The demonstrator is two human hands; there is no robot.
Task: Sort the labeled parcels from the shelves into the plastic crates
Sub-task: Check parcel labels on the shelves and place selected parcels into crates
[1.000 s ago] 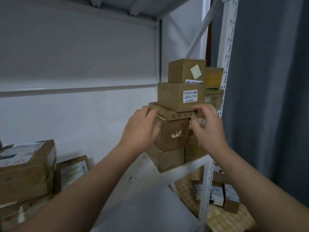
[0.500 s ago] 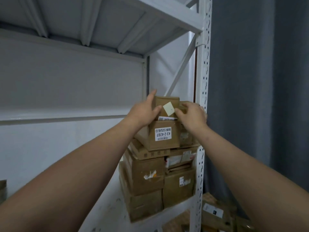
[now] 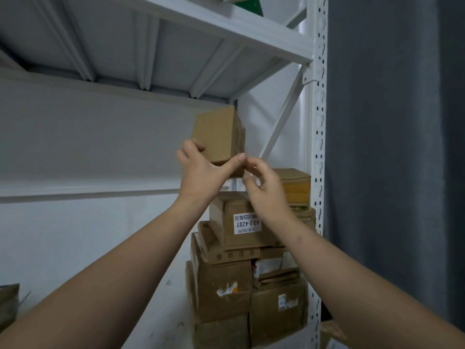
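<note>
Both arms reach up toward the shelf's right corner. The left hand point(image 3: 201, 172) grips a small plain cardboard box point(image 3: 219, 134) from below, holding it clear above the parcel stack point(image 3: 226, 285). The right hand point(image 3: 266, 190) hovers just beside it, fingers loosely curled, fingertips perhaps brushing its lower corner.

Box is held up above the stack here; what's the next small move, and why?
Probably close the right hand on the box and turn it to find a label: the left hand grips it from below, clear above the stack, and the faces in view show no label.
</note>
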